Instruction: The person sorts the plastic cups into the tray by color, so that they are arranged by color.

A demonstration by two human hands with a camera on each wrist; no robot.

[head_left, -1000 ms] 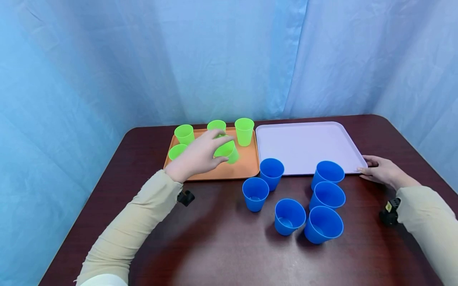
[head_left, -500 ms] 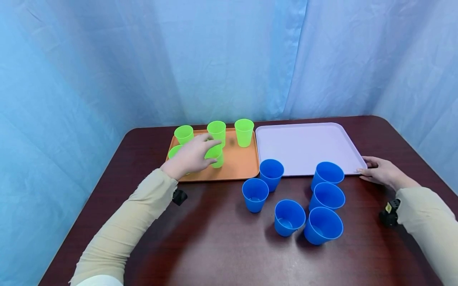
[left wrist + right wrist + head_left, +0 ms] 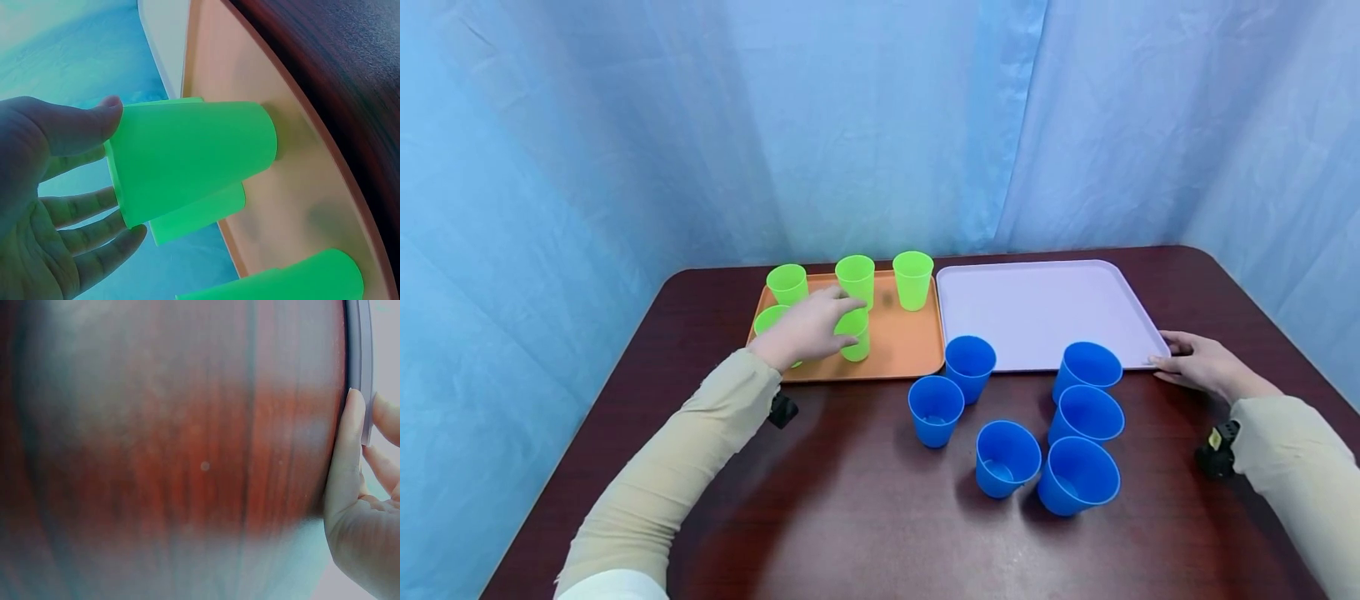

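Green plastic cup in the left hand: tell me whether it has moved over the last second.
Yes. The green plastic cup has gone leftward and down onto the orange tray, away from its right edge.

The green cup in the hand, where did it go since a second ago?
The left hand lowered the tilted green cup leftward onto the orange tray, where it now stands upright, still gripped. The right hand stayed at the lilac tray; the blue cups did not move.
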